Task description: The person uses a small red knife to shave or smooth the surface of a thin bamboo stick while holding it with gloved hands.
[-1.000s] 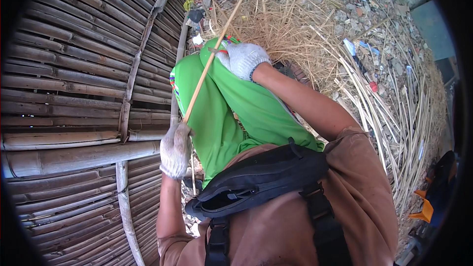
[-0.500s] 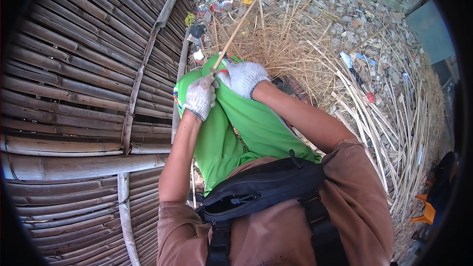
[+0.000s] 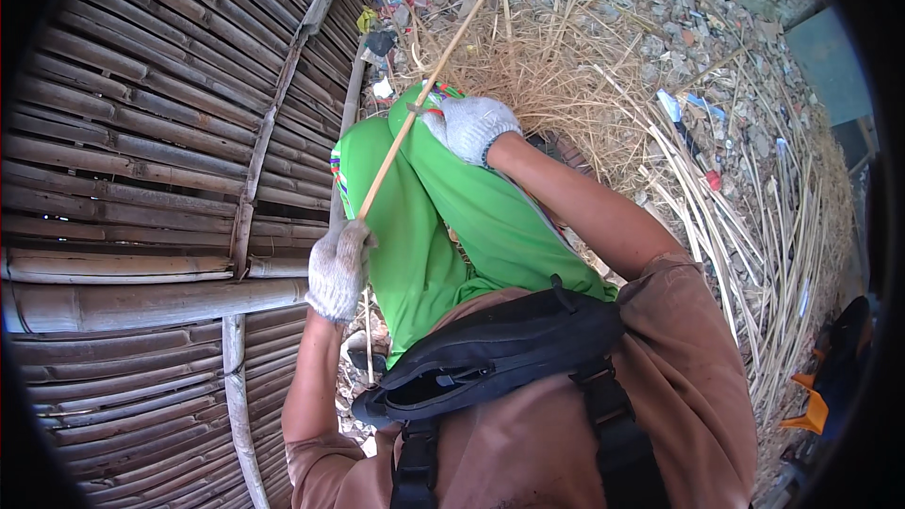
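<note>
Skinny tan strip (image 3: 391, 160) slants over the green trousers (image 3: 481, 207), left hand's (image 3: 337, 271) fingers wrapped round its near end; right hand's (image 3: 478, 128) got its fingers gripping a small blade (image 3: 416, 109) at the trousers' knee.

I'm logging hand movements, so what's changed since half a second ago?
The left hand has drawn back and left from beside the right hand, the pale strip in its grip; more strip shows between the hands. The right hand stayed at the green-clad knee, holding a small blade.
</note>
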### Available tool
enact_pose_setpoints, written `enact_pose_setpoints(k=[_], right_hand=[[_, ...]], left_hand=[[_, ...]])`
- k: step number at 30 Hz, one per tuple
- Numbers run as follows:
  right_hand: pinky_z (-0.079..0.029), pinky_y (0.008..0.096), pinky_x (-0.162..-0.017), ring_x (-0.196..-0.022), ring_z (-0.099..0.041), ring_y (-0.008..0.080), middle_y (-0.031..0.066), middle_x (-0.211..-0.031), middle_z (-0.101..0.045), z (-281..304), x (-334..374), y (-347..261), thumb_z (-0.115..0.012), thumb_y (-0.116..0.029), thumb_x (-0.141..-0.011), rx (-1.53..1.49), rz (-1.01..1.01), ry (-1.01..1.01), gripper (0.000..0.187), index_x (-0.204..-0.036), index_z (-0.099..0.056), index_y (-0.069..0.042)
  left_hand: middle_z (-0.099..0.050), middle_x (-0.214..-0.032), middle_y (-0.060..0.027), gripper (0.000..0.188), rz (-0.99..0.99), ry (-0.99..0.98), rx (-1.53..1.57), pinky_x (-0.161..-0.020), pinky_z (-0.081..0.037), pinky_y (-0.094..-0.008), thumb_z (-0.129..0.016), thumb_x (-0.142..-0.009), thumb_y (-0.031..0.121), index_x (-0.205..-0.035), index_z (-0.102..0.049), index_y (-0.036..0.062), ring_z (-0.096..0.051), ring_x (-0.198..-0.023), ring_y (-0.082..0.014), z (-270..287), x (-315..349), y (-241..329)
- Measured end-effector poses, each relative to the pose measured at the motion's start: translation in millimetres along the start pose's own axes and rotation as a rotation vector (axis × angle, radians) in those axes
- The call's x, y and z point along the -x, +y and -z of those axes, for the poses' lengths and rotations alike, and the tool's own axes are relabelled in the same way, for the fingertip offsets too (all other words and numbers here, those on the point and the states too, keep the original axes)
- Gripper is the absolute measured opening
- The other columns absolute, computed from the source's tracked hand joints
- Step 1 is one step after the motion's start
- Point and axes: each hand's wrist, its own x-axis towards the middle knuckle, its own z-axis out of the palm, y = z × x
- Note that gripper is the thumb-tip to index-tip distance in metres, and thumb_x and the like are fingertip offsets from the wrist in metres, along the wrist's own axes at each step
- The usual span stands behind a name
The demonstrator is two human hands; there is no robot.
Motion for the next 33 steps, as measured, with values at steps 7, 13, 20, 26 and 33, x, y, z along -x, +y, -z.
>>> enact_pose_setpoints(k=[7,13,20,26,33], right_hand=[[-0.061,0.0607,-0.088,-0.098,-0.077,0.0469,0.0262,-0.106,-0.079,-12,-2,5,-0.041,-0.060,-0.109,-0.030,0.014,0.083,0.064,-0.117,-0.076,-0.006],[-0.060,0.0607,-0.091,-0.099,-0.076,0.0476,0.0264,-0.107,-0.079,-7,0,0,-0.041,-0.059,-0.109,-0.058,0.009,0.084,0.065,-0.118,-0.077,-0.006],[-0.060,0.0595,-0.092,-0.104,-0.077,0.0445,0.0215,-0.115,-0.079,-2,-2,-2,-0.042,-0.059,-0.108,-0.032,-0.030,0.005,0.060,-0.125,-0.073,-0.011],[-0.061,0.0594,-0.091,-0.103,-0.077,0.0435,0.0204,-0.116,-0.080,2,3,-6,-0.043,-0.058,-0.108,-0.011,-0.007,0.018,0.060,-0.125,-0.073,-0.010],[-0.060,0.0601,-0.089,-0.099,-0.077,0.0464,0.0277,-0.108,-0.078,-8,-1,0,-0.044,-0.061,-0.108,-0.043,0.031,0.087,0.065,-0.119,-0.074,-0.005]], left_hand=[[-0.057,-0.077,-0.0045,0.015,-0.451,0.038,-0.681,-0.053,-0.041,-0.0331,-0.060,-0.101,0.017,-0.104,-0.066,0.0042,-0.051,-0.059,-0.0167,61,86,-24],[-0.070,-0.087,-0.0204,0.021,-0.716,0.458,-0.965,-0.068,-0.055,-0.0481,-0.058,-0.111,0.019,-0.117,-0.069,0.0012,-0.070,-0.075,-0.0404,32,79,-26],[-0.071,-0.084,-0.0241,0.020,-0.672,0.384,-1.029,-0.067,-0.057,-0.0529,-0.060,-0.110,0.022,-0.109,-0.071,0.0050,-0.071,-0.075,-0.0461,8,37,-25],[-0.072,-0.089,-0.0268,0.032,-0.792,0.314,-0.966,-0.075,-0.057,-0.0560,-0.054,-0.112,0.031,-0.106,-0.070,0.0038,-0.071,-0.083,-0.0494,-40,-81,2],[-0.071,-0.090,-0.0281,0.038,-0.699,0.211,-0.993,-0.078,-0.054,-0.0578,-0.057,-0.110,0.038,-0.098,-0.068,0.0042,-0.069,-0.088,-0.0513,-81,-167,27]])
